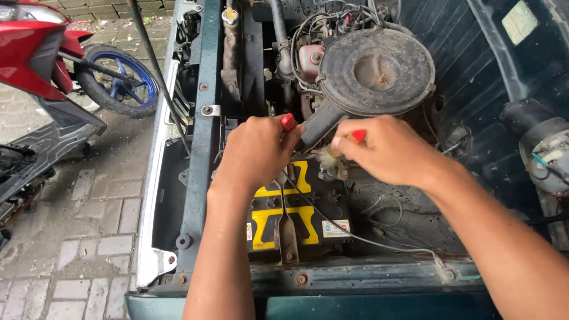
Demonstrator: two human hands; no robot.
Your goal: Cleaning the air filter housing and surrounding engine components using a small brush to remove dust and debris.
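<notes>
My left hand is closed around a red-handled tool just above a black and yellow car battery in an open engine bay. My right hand grips a second red-handled tool, whose pale bristly tip sits by the battery's far right terminal. Both hands hover close together over the battery's rear edge. A rusty metal hold-down strap runs across the battery top. A thin wire trails from the battery toward the right.
A round black air cleaner housing sits behind the hands. Green body panels frame the bay. A black prop rod leans at left. A red motorbike with a blue wheel stands on the brick paving.
</notes>
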